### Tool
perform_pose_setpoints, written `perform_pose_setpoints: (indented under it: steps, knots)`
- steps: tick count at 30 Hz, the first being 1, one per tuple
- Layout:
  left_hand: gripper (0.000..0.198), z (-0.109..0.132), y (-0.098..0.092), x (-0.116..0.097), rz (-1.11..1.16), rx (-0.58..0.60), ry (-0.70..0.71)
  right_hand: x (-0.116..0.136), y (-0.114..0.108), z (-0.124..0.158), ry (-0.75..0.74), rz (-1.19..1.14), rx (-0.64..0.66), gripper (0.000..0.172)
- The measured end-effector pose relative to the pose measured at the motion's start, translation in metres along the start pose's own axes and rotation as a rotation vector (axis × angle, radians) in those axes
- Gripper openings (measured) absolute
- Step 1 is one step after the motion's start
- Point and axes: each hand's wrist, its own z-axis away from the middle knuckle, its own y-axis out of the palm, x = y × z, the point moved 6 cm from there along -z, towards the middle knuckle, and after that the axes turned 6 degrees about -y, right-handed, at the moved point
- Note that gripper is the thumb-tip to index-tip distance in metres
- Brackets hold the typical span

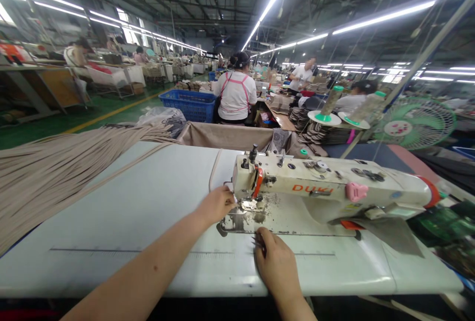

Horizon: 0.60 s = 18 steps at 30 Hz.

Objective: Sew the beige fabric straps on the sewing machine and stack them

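Note:
My left hand point(218, 206) is at the needle end of a cream sewing machine point(282, 182), fingertips pinched together beside the lit presser foot point(251, 205). What they pinch is too small to make out. A narrow beige strip point(213, 172) lies on the table and disappears behind that hand. Closer to me, my right hand point(277, 261) rests at the front edge of the machine bed, its fingers curled round a small dark pointed tool that looks like thread snips point(259, 243). The palm hides most of it.
A large bundle of beige strips point(74, 162) covers the table's left side. Behind the table stand a fabric-lined bin point(230, 135) and a blue crate point(191, 106). Thread cones point(331, 103) and a green fan point(415, 123) are at right. Co-workers sit beyond.

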Motion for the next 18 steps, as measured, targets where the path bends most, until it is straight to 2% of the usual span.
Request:
perform_pose_setpoints:
  steps: [8,12,18]
  knots:
    - [0.012,0.018,0.007,-0.006,-0.022,-0.031,-0.142,-0.001,0.004,0.000,0.000,0.000,-0.006,0.036]
    - [0.013,0.029,0.009,-0.020,-0.059,-0.048,-0.205,0.001,0.000,-0.001,-0.006,-0.004,-0.012,0.036]
    - [0.015,0.044,0.025,-0.047,-0.084,0.001,-0.292,0.004,-0.004,-0.002,-0.007,-0.015,-0.012,0.035]
